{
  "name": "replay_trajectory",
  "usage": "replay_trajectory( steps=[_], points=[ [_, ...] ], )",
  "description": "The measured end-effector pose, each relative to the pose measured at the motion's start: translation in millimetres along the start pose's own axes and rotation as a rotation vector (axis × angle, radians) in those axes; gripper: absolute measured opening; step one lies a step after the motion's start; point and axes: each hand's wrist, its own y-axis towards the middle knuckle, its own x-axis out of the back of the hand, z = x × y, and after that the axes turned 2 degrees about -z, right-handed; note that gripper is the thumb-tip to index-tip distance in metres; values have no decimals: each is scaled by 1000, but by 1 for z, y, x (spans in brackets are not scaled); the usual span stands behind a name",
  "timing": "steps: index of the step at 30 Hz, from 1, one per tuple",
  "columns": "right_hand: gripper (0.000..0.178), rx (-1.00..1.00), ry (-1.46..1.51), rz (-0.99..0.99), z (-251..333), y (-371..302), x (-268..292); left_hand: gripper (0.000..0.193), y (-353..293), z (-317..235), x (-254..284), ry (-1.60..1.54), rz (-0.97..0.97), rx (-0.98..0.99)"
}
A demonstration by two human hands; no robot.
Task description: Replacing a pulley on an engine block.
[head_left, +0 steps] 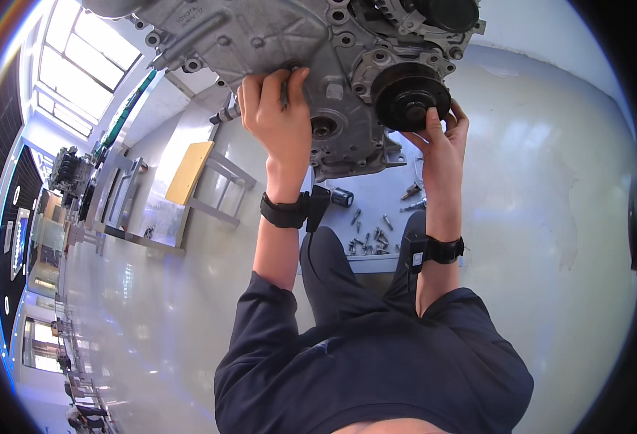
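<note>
A grey metal engine block with its front cover [246, 47] fills the upper part of the head view. My left hand [275, 119] presses against this cover, thumb and fingers closed together at a round hole. Whatever the fingertips hold there, if anything, is hidden or too small to name. On the cover's right side sits a black round pulley [391, 101]. My right hand [445, 141] grips its lower right edge, thumb on the front face and fingers bent behind the rim. Below my left fingers a round opening [323, 128] shows in the cover.
Under the engine, a light tray [376, 265] bears several loose bolts [380, 237] and a black cylinder [342, 197]. Left of me stand a metal workbench [166, 217] with a yellow board [190, 172] and another engine [71, 170]. Black straps with small devices circle both wrists.
</note>
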Motion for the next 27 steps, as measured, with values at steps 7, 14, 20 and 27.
replay_trajectory(
  steps=[7, 14, 20, 27],
  points=[
    [53, 23, -3, -64, -1, -3, -2, 9, 8, -3, 5, 127, 66, -236],
    [61, 20, 42, -57, -5, 0, -1, 17, 17, 18, 15, 84, 211, -459],
    [54, 39, 6, -55, -1, 0, -3, 14, 13, 10, 5, 75, 135, -269],
    [62, 6, 67, -46, -4, -2, -3, 21, 17, -3, 17, 315, 345, -246]
  ],
)
